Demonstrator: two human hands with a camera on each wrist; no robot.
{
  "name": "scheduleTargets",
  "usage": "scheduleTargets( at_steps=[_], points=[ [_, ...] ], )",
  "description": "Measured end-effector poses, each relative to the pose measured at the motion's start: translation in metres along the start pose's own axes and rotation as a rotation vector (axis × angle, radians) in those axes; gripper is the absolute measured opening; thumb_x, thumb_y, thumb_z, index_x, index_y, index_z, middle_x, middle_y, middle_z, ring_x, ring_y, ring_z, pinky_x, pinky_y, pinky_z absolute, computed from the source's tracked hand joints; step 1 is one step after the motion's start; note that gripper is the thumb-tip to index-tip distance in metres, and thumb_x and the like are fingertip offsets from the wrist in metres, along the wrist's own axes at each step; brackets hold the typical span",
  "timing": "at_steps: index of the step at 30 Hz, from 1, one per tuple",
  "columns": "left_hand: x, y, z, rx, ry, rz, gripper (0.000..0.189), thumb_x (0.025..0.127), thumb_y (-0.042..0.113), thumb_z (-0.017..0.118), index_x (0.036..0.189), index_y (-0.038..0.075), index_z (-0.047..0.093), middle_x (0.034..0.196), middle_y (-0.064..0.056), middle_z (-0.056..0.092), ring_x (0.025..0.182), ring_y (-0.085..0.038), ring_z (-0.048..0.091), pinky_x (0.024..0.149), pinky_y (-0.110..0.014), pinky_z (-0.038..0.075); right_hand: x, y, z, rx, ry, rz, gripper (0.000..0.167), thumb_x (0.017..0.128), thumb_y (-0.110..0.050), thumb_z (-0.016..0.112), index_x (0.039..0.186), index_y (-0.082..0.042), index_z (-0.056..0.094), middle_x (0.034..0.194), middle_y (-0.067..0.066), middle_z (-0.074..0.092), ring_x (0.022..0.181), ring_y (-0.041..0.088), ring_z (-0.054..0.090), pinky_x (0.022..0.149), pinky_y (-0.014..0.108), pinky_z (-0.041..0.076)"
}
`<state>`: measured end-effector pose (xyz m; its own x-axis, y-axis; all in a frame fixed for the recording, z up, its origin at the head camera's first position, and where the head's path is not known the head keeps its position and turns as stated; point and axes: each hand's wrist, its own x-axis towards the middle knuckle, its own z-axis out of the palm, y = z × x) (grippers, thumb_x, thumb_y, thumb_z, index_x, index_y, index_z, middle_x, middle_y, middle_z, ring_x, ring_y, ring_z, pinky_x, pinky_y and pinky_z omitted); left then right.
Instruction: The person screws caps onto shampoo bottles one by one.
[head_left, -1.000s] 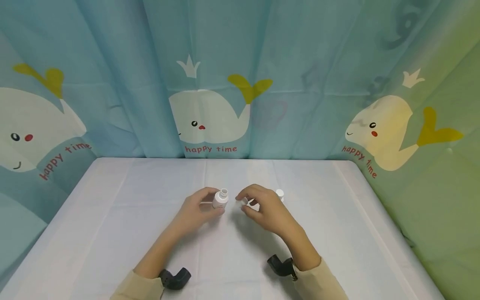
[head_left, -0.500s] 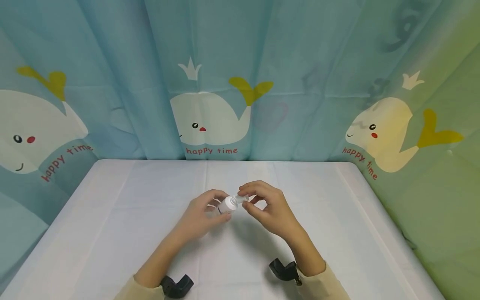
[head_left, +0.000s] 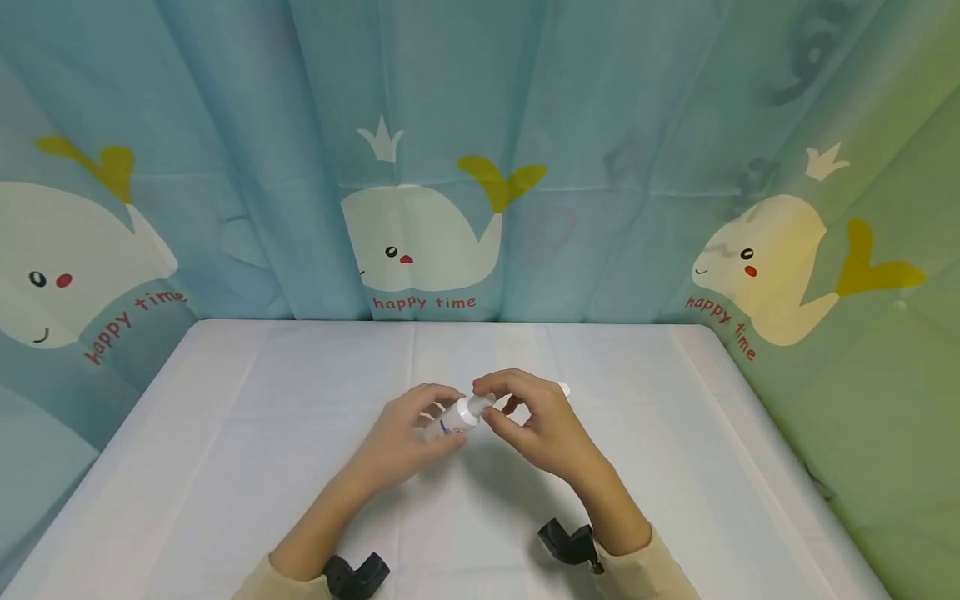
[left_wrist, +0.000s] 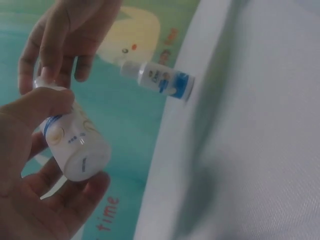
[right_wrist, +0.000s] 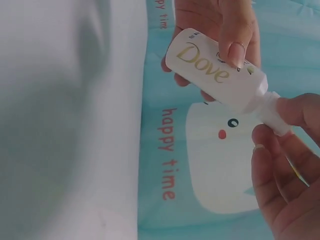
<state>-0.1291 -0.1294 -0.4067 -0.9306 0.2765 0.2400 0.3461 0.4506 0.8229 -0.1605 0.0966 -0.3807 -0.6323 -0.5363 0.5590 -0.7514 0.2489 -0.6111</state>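
My left hand (head_left: pixel 401 433) grips a small white Dove bottle (right_wrist: pixel 217 70) around its body, thumb on one side and fingers on the other. The bottle is tilted above the table, its mouth end toward my right hand (head_left: pixel 536 417). Between the right thumb and fingertips I pinch a white cap (right_wrist: pixel 274 114), which sits at the bottle's neck in the right wrist view. The bottle's base (left_wrist: pixel 87 159) faces the left wrist camera.
A second white bottle (left_wrist: pixel 164 80) with a blue band stands upright on the white-covered table (head_left: pixel 300 500), behind my right hand; only its top shows in the head view. A curtain (head_left: pixel 600 125) printed with whales hangs along the table's back edge.
The bottle has gone from nearly upright to tilted toward the right. The cap, apart from it at first, has come onto the neck as both hands drew together.
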Motion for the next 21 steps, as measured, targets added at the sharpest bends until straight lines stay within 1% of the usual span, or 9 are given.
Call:
scheduleTargets(
  at_steps=[3,5,9,12,15,18,21],
  points=[
    [-0.0001,0.0003,0.0000,0.010,0.008,0.020,0.039,0.083,0.023,0.081,0.118,0.026,0.064,0.110,0.012,0.064,0.097,-0.011,0.059,0.085,-0.032,0.056,0.0005,0.0001,0.0007,-0.013,0.023,-0.018,0.024,0.089,-0.004,0.072,0.112,-0.010,0.069,0.111,0.001,0.071,0.094,0.014,0.067,0.073,0.029,0.059],
    [-0.0002,0.0000,0.0003,0.023,0.011,0.037,0.039,0.083,0.024,0.081,0.119,0.026,0.064,0.110,0.012,0.064,0.097,-0.010,0.059,0.084,-0.031,0.056,0.0010,0.0004,0.0018,-0.021,0.042,-0.036,0.024,0.089,-0.006,0.074,0.111,-0.010,0.069,0.112,0.002,0.071,0.097,0.016,0.067,0.075,0.031,0.059],
    [-0.0004,-0.0008,0.0014,0.037,0.006,0.061,0.039,0.084,0.024,0.081,0.119,0.026,0.064,0.110,0.012,0.063,0.096,-0.008,0.060,0.084,-0.031,0.056,0.0017,0.0007,0.0038,-0.019,0.063,-0.051,0.022,0.088,-0.009,0.075,0.109,-0.010,0.069,0.114,0.003,0.070,0.105,0.018,0.066,0.077,0.030,0.059],
    [-0.0006,-0.0003,0.0019,0.041,0.002,0.068,0.040,0.084,0.024,0.081,0.119,0.026,0.064,0.110,0.012,0.063,0.096,-0.008,0.060,0.084,-0.031,0.056,0.0014,0.0007,0.0046,-0.001,0.059,-0.044,0.016,0.089,-0.011,0.075,0.104,-0.012,0.068,0.110,0.001,0.069,0.104,0.014,0.065,0.075,0.027,0.058],
    [-0.0008,0.0010,0.0008,0.044,0.009,0.068,0.040,0.083,0.023,0.081,0.120,0.025,0.064,0.110,0.011,0.063,0.096,-0.009,0.060,0.084,-0.030,0.056,0.0014,0.0005,0.0046,0.006,0.050,-0.051,0.013,0.089,-0.012,0.075,0.100,-0.012,0.068,0.107,0.000,0.069,0.101,0.013,0.065,0.073,0.026,0.058],
    [-0.0004,0.0004,-0.0004,0.032,0.016,0.060,0.040,0.083,0.021,0.081,0.119,0.024,0.065,0.109,0.010,0.064,0.096,-0.009,0.060,0.084,-0.030,0.056,0.0012,0.0004,0.0034,0.006,0.029,-0.060,0.016,0.089,-0.007,0.073,0.103,-0.012,0.068,0.110,0.001,0.069,0.102,0.014,0.065,0.073,0.027,0.058],
    [0.0005,-0.0018,-0.0009,0.023,0.019,0.048,0.040,0.082,0.020,0.082,0.118,0.025,0.065,0.109,0.011,0.064,0.095,-0.009,0.060,0.084,-0.030,0.056,0.0004,0.0008,0.0017,0.002,0.003,-0.052,0.021,0.089,-0.003,0.069,0.108,-0.011,0.068,0.113,0.000,0.068,0.103,0.013,0.064,0.074,0.025,0.058]
  ],
)
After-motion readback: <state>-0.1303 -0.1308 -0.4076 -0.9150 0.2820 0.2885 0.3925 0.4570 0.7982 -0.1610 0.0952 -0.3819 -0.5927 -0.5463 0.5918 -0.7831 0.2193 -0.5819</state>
